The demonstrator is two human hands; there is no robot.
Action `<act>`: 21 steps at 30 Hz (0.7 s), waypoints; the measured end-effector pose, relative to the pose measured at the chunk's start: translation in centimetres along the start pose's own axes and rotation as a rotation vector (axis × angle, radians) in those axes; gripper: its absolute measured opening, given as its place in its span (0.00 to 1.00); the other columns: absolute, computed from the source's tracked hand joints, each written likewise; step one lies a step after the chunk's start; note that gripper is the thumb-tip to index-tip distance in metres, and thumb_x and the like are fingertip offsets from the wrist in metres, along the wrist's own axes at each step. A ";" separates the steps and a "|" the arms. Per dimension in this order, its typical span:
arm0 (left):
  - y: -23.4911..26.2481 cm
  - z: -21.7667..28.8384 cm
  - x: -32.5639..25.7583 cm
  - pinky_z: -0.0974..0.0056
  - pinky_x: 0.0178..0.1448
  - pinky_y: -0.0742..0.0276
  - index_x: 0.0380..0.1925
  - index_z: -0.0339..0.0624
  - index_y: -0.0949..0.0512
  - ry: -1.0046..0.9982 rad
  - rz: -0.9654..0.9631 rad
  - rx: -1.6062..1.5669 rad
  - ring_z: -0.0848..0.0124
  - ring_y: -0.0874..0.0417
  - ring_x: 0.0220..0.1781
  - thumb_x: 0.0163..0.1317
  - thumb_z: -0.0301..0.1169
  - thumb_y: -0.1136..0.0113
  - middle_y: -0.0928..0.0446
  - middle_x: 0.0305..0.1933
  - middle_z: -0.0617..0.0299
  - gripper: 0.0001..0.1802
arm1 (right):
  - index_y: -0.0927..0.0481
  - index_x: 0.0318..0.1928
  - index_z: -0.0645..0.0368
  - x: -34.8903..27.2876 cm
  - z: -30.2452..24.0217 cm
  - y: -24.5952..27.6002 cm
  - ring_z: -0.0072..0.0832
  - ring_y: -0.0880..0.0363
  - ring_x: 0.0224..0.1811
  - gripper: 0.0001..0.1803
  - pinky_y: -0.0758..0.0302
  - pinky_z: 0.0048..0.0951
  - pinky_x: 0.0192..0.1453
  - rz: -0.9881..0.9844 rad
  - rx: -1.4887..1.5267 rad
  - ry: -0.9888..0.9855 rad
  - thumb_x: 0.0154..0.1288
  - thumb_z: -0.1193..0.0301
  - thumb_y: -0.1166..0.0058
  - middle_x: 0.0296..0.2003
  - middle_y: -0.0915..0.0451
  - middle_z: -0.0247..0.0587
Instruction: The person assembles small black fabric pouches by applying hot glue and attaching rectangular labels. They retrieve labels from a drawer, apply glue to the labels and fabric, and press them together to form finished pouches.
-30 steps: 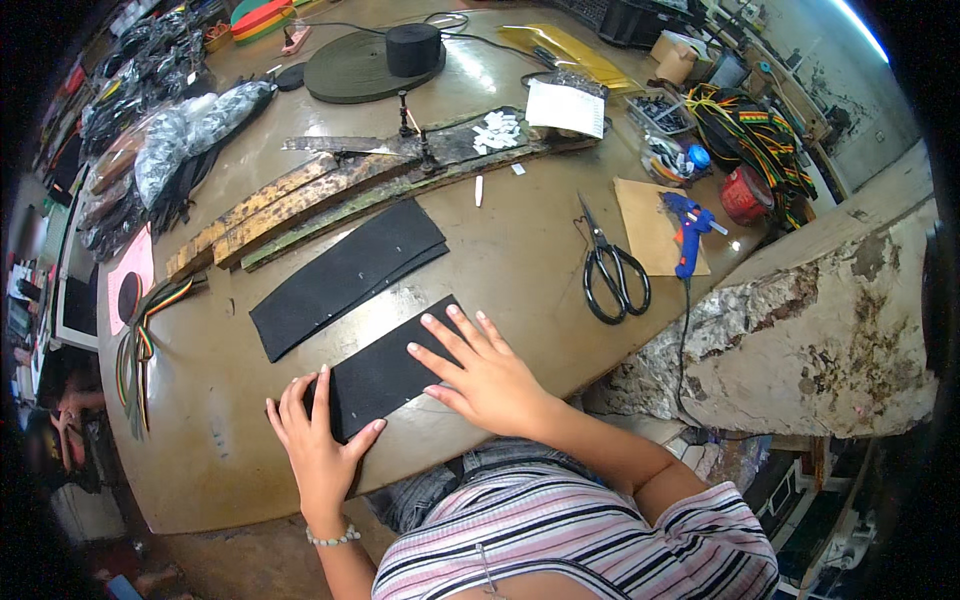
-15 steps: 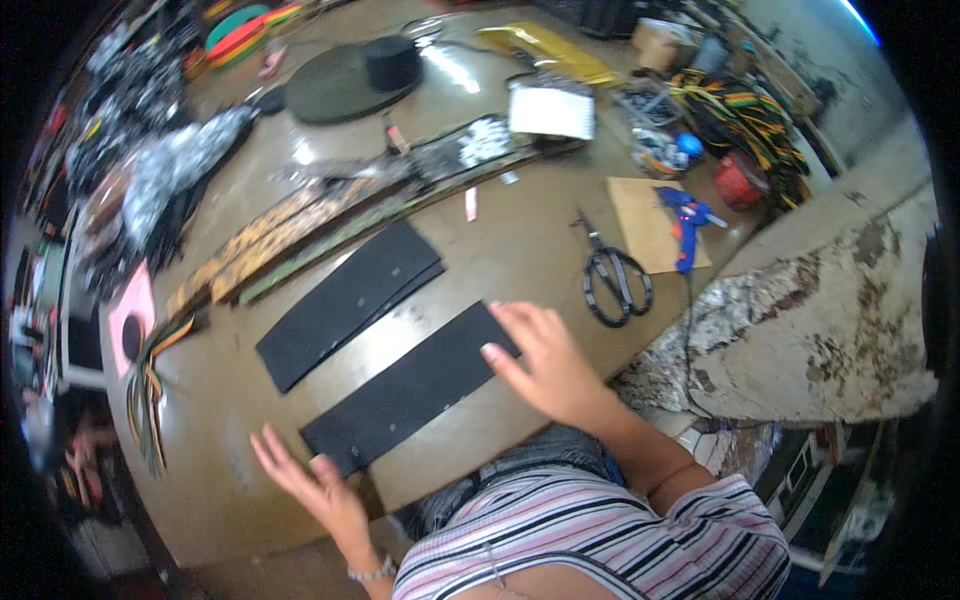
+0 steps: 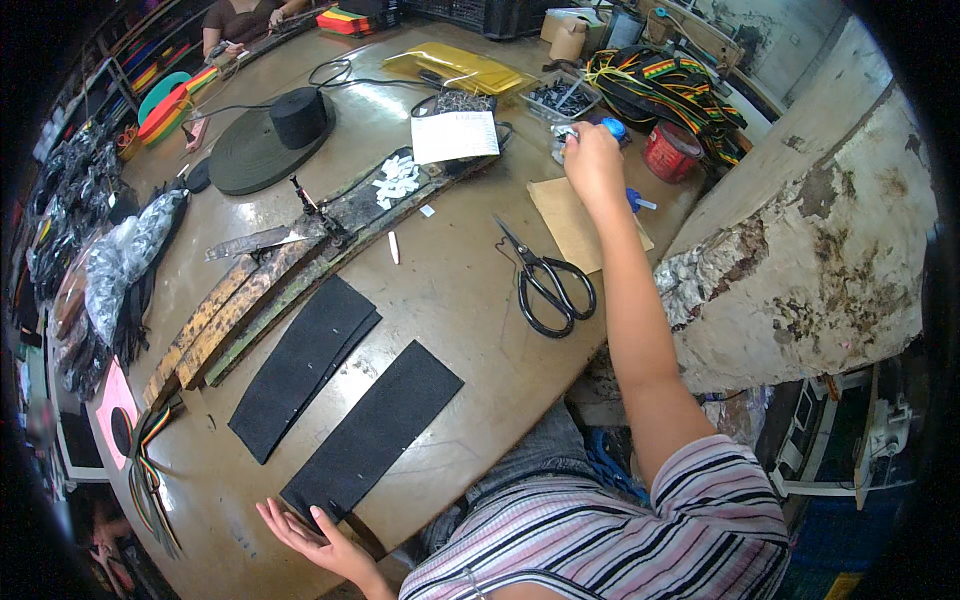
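Observation:
My left hand (image 3: pixel 318 541) is open, palm turned up and fingers apart, at the near end of a flat black fabric strip (image 3: pixel 372 432). Beyond that strip lies a folded pair of black fabric pieces (image 3: pixel 303 368). My right arm is stretched to the far right, where my right hand (image 3: pixel 595 165) reaches down at a small clear container (image 3: pixel 559 150) beside a blue round item (image 3: pixel 613 128). Its fingers are curled and closed, and their tips are hidden, so whatever they grip cannot be made out. Black-handled scissors (image 3: pixel 548 283) lie left of my right forearm.
A brown card (image 3: pixel 560 222) and a mostly hidden blue glue gun (image 3: pixel 640 201) lie by my right forearm. Farther off are a red tub (image 3: pixel 671 152), a tray of small black parts (image 3: pixel 563 97), a long metal-and-wood bar (image 3: pixel 262 290) and a black webbing roll (image 3: pixel 240 150). Another person (image 3: pixel 240 22) sits far left.
My right hand has left the far end of the black strip and reached out to the small container. My left hand stays open near the strip's near end. The view has shifted.

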State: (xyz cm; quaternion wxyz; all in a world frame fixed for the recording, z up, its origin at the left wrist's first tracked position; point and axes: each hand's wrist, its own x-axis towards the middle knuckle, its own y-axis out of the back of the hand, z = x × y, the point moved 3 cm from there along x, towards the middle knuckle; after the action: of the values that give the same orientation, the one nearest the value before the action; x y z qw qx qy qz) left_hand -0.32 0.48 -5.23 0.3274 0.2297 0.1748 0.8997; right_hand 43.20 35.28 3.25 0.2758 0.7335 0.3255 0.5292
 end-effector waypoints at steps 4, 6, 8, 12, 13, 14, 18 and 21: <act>0.1 0.0 0.0 0.53 0.79 0.47 0.68 0.39 0.36 0.006 0.009 -0.039 0.57 0.41 0.77 0.72 0.29 0.48 0.48 0.78 0.53 0.26 | 0.16 0.39 0.68 2.5 3.0 -6.7 0.57 0.17 0.48 0.10 0.18 0.48 0.50 -0.354 -0.226 -0.185 0.60 0.80 0.49 0.46 0.19 0.66; 0.1 0.0 0.0 0.54 0.78 0.46 0.67 0.38 0.35 0.008 0.007 -0.102 0.58 0.40 0.76 0.72 0.29 0.49 0.47 0.78 0.53 0.25 | 0.16 0.39 0.67 2.6 3.3 -7.6 0.56 0.17 0.48 0.10 0.18 0.48 0.50 -0.315 -0.221 -0.157 0.62 0.79 0.50 0.45 0.18 0.65; 0.1 0.1 -0.1 0.54 0.78 0.46 0.66 0.37 0.35 0.018 0.004 -0.125 0.58 0.39 0.76 0.72 0.29 0.49 0.46 0.77 0.53 0.24 | 0.17 0.38 0.67 2.0 2.8 -6.7 0.56 0.17 0.46 0.10 0.20 0.50 0.50 -0.296 -0.191 -0.121 0.62 0.78 0.51 0.43 0.18 0.65; 0.0 0.6 0.0 0.54 0.78 0.46 0.65 0.35 0.35 0.032 -0.034 -0.093 0.58 0.39 0.76 0.72 0.28 0.49 0.46 0.77 0.53 0.24 | 0.21 0.36 0.65 -2.1 -0.8 -1.1 0.57 0.20 0.41 0.06 0.24 0.51 0.46 -0.163 -0.080 0.097 0.62 0.77 0.50 0.36 0.19 0.61; 0.0 0.7 0.0 0.54 0.78 0.46 0.65 0.35 0.34 0.038 -0.038 -0.069 0.58 0.39 0.76 0.71 0.28 0.49 0.46 0.77 0.53 0.23 | 0.21 0.35 0.64 -4.3 -2.0 0.6 0.57 0.20 0.40 0.05 0.25 0.50 0.45 -0.139 -0.016 0.175 0.63 0.77 0.50 0.35 0.20 0.59; 0.0 0.8 0.0 0.54 0.78 0.46 0.65 0.35 0.34 0.045 -0.042 -0.090 0.58 0.39 0.76 0.71 0.28 0.49 0.46 0.77 0.52 0.23 | 0.22 0.36 0.64 -6.5 -3.0 2.1 0.56 0.21 0.40 0.04 0.25 0.49 0.44 -0.149 0.041 0.204 0.64 0.77 0.50 0.34 0.21 0.58; -0.1 1.3 -0.1 0.53 0.79 0.48 0.63 0.35 0.32 0.036 -0.032 -0.091 0.57 0.41 0.76 0.71 0.27 0.49 0.45 0.77 0.51 0.22 | 0.22 0.39 0.63 -15.1 -7.0 6.2 0.48 0.22 0.42 0.09 0.23 0.45 0.45 -0.279 0.217 0.380 0.59 0.81 0.53 0.36 0.23 0.50; -0.1 1.7 -0.1 0.52 0.79 0.50 0.62 0.35 0.31 -0.027 -0.050 -0.013 0.57 0.43 0.77 0.70 0.27 0.49 0.45 0.77 0.51 0.21 | 0.19 0.44 0.63 -19.2 -9.5 7.5 0.45 0.20 0.43 0.14 0.21 0.41 0.47 -0.431 0.315 0.460 0.56 0.81 0.47 0.41 0.20 0.48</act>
State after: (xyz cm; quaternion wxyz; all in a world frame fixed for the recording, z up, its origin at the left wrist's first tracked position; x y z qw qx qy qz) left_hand 0.71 0.74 -3.89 0.3534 0.2351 0.1702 0.8893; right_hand 31.16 16.25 0.16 0.1841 0.5428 0.6042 0.5535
